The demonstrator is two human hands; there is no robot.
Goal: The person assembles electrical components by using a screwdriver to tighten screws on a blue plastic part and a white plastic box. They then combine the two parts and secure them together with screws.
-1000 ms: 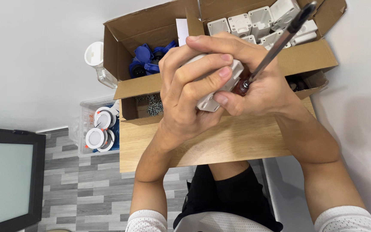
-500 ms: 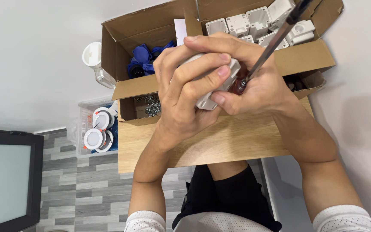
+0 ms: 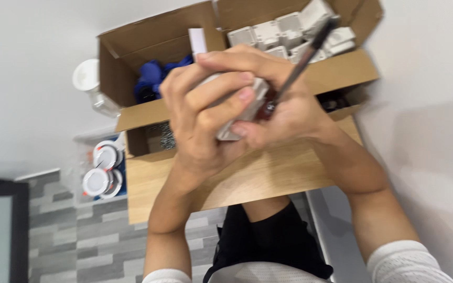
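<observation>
My left hand (image 3: 205,120) is wrapped around a small white plastic box (image 3: 237,118), held up over the wooden table (image 3: 268,173). My right hand (image 3: 284,112) grips a screwdriver (image 3: 302,60) with a dark shaft and a dark red handle, its shaft slanting up to the right past the box. Both hands press together, and the fingers hide most of the white box. Where the screwdriver's tip sits is hidden.
An open cardboard box (image 3: 331,71) behind the hands holds several white plastic boxes (image 3: 284,29) on the right and blue items (image 3: 150,78) on the left. A clear bin with round white fittings (image 3: 100,167) stands left of the table. A white-lidded jar (image 3: 87,78) is nearby.
The view has shifted and blurred slightly; my hands and the white box stay clasped together with the screwdriver in about the same pose.
</observation>
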